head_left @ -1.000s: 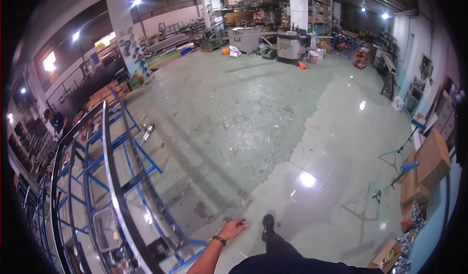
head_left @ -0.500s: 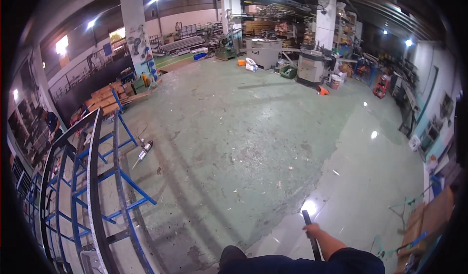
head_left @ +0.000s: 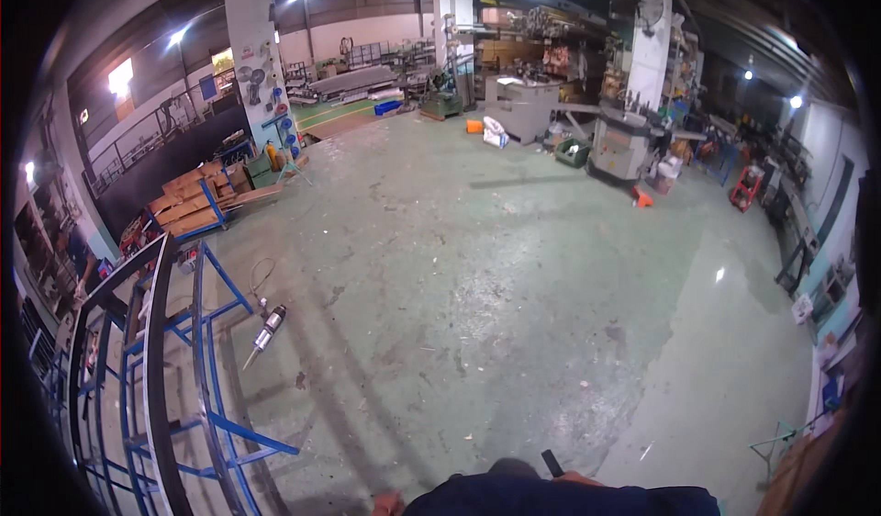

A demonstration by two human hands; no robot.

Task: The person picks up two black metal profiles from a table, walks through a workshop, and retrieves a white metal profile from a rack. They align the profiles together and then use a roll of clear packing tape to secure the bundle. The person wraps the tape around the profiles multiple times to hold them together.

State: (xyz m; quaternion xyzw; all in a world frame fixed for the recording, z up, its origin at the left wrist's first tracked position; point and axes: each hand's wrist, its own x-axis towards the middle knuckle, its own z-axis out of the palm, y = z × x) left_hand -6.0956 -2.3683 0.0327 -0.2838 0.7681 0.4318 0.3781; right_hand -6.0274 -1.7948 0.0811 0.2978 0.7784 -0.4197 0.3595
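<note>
Safely Handling a Dark Bar on an Open Floor

Floor: The scuffed green floor (head_left: 413,314) fills the middle of the view; a paler section lies to the right, past a ragged edge. Check footing there.

Frame: A long black frame (head_left: 156,351) rests on blue trestles (head_left: 252,434) at the left. The trestle legs splay into the floor area; allow clearance for feet and for the bar.

Tool: A cylindrical tool (head_left: 266,332) with a narrow nozzle lies on the floor just beside the trestles. Its thin cord loops behind it and presents a likely trip point.

Bar: The dark bar (head_left: 552,464) is at the lower edge, in front of the torso, its visible end tilted left. Its full length is hidden; control the unseen end accordingly.

Hands: The right hand (head_left: 576,477) appears curled round the bar, though the sleeve masks most of the grip. A full wrap is advisable. The left hand (head_left: 387,502) is well apart from the bar and cut off by the lower edge; its opening and any contents are not discernible.
</note>
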